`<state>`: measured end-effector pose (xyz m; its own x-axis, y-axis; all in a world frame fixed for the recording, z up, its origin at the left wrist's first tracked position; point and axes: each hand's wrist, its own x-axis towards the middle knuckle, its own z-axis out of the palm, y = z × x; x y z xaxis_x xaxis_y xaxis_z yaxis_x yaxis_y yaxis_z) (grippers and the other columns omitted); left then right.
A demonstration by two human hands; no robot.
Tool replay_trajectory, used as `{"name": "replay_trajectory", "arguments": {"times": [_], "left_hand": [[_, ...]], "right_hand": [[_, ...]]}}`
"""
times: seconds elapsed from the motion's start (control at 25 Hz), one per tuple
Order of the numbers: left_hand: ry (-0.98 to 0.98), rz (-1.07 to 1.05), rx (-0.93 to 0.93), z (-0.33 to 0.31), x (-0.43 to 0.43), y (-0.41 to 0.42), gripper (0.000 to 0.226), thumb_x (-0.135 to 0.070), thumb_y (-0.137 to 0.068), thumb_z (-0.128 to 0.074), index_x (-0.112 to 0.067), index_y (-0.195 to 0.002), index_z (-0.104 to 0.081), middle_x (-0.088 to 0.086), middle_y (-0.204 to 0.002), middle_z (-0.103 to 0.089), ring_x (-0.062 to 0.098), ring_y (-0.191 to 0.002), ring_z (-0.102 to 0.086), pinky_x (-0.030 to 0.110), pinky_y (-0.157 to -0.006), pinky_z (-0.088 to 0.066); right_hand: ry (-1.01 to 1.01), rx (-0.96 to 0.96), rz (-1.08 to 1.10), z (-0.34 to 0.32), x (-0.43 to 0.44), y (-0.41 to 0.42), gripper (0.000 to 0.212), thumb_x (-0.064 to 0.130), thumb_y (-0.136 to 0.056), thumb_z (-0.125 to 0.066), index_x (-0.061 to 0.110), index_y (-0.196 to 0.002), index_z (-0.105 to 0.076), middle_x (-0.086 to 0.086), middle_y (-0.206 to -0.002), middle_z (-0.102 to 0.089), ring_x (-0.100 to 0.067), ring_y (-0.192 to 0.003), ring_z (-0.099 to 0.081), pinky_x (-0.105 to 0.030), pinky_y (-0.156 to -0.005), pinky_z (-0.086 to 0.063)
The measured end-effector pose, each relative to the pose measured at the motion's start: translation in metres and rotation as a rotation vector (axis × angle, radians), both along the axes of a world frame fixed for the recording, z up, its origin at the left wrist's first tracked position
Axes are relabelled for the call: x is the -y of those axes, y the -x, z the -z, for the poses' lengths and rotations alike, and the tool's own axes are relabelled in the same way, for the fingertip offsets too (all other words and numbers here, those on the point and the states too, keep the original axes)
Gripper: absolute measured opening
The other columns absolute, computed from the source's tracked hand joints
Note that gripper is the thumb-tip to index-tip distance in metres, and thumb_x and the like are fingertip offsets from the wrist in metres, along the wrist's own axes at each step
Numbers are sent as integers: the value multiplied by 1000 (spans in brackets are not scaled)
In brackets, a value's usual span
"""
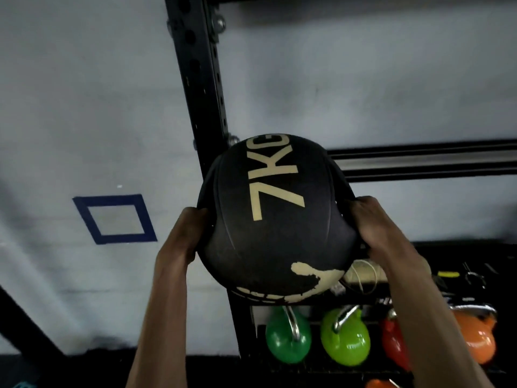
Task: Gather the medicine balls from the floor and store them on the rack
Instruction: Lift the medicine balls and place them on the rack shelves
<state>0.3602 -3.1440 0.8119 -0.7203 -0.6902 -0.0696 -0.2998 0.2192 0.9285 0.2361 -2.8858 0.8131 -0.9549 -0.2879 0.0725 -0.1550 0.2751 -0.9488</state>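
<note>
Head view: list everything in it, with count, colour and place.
medicine ball: 1, black, cream 7KG lettering, centre
rack: 1, black, behind the ball
green kettlebells: 2, green, low in the rack
red kettlebell: 1, red, between green and orange
orange kettlebell: 1, orange, far right
orange object: 1, orange, bottom edge, cut off
tape square: 1, blue, wall at left
left hand: 1, grips ball's left side
right hand: 1, grips ball's right side

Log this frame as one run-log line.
left hand: grips medicine ball, left side | right hand: grips its right side | ball: marked 7KG, raised before rack upright | below: coloured kettlebells
</note>
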Motion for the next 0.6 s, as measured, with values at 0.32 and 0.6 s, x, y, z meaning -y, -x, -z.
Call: {"name": "replay_trajectory", "arguments": {"times": [0.32,0.6], "left_hand": [[101,-51,-208,-96,7,40,36,-13,-102,-42,10,-125,-58,12,-86,-61,23,-70,-56,27,-54,-37],[106,-174,-381,-138,6,92,30,-11,-96,-45,6,-116,-59,15,-89,-63,24,-73,-59,29,-60,-44]], "right_hand": [[231,-83,-17,-91,14,39,24,14,-86,-51,-8,-87,-61,-15,-77,-54,-25,-69,-48,-36,-62,-32],[296,-115,-56,-128,39,104,28,10,-94,-49,-2,-114,-65,-27,-87,-65,-28,-77,-59,-35,-70,-41]]}}
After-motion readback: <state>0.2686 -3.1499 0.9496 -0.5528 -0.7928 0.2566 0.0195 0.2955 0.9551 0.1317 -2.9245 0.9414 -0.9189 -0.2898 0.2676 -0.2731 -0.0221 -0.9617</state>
